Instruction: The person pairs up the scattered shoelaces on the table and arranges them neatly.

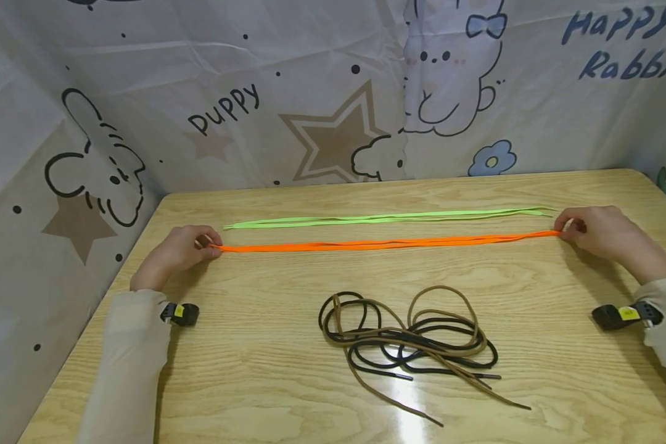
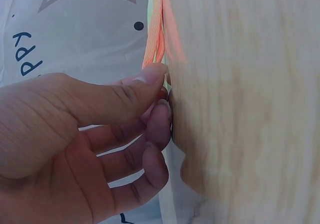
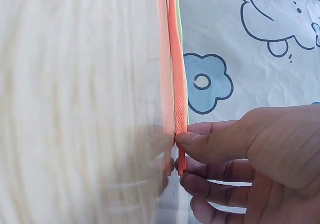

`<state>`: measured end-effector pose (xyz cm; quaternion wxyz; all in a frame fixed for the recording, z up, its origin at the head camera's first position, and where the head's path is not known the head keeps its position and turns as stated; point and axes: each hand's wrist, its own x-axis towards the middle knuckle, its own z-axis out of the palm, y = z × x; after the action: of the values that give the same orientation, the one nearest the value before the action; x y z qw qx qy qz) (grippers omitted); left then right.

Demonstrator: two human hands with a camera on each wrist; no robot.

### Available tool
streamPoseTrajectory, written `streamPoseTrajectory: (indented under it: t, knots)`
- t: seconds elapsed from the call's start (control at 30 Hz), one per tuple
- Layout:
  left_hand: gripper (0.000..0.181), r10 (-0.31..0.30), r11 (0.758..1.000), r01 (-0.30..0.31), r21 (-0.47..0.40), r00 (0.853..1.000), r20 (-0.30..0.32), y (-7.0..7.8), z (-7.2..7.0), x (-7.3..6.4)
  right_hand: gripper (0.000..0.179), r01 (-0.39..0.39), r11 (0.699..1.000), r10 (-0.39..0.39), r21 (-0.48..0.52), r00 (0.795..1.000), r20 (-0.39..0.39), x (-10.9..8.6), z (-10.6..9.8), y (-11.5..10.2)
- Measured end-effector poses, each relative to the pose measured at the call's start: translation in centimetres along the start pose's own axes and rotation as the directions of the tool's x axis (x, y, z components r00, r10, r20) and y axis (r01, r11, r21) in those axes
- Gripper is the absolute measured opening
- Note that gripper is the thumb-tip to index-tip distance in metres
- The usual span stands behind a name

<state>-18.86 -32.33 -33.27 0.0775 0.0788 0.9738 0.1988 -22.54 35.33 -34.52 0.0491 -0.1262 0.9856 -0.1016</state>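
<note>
A flat orange shoelace (image 1: 333, 246), laid in lengthwise strands, stretches straight across the table between both hands. My left hand (image 1: 184, 250) pinches its left end between thumb and fingers; the left wrist view shows the orange strands (image 2: 155, 29) running up from the thumb tip. At the other end my right hand (image 1: 596, 231) pinches the lace, and in the right wrist view a short orange tip (image 3: 181, 165) pokes out below the thumb. Just behind lies a light green shoelace (image 1: 366, 219), roughly parallel to the orange one and apart from it in the head view.
Nearer the front of the wooden table (image 1: 244, 370) lies a loose tangle of round laces, a black one (image 1: 449, 327) and a brown one (image 1: 385, 394). A printed cloth (image 1: 311, 74) hangs behind the table and along its left side.
</note>
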Motion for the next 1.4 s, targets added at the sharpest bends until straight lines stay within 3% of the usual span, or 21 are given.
streamPoseTrajectory:
  t: [0.53, 0.77, 1.03, 1.4]
  knots:
    - [0.018, -0.041, 0.999, 0.042, -0.013, 0.999, 0.012, -0.1, 0.0, -0.1, 0.013, 0.007, 1.000, -0.007, -0.002, 1.000, 0.007, 0.0, 0.0, 0.1]
    - [0.018, -0.033, 0.999, 0.033, 0.002, 0.999, 0.021, 0.0, -0.2, -0.2, 0.012, 0.022, 1.000, -0.022, -0.006, 1.000, 0.008, -0.1, -0.1, 0.2]
    - [0.023, -0.060, 0.998, 0.060, 0.000, 0.997, 0.046, -0.2, -0.4, -0.3, 0.011, -0.021, 1.000, 0.022, 0.020, 0.999, -0.025, 0.0, -0.1, 0.3]
    - [0.027, -0.088, 0.996, 0.089, -0.006, 0.992, 0.096, 0.4, -1.0, -0.4, 0.009, -0.006, 1.000, 0.006, 0.005, 0.998, -0.057, 0.1, -0.3, -0.2]
